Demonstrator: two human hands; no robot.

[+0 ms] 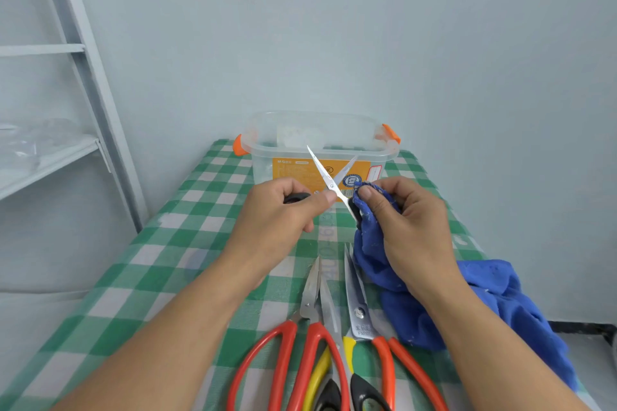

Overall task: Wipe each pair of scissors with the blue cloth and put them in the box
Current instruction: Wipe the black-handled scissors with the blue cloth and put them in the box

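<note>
Handily, the lidless clear plastic box (263, 173) stands just behind the hands, ready to receive. The blue cloth (484, 304) trails from the right hand (400, 217), which pinches it onto the small black-handled scissors (329, 182). The left hand (280, 213) grips one handle, blades spread for wiping.

Left hand (277, 213) holds open scissors (322, 170) (right hand (404, 220) pinches blue cloth (370, 250)).
</note>
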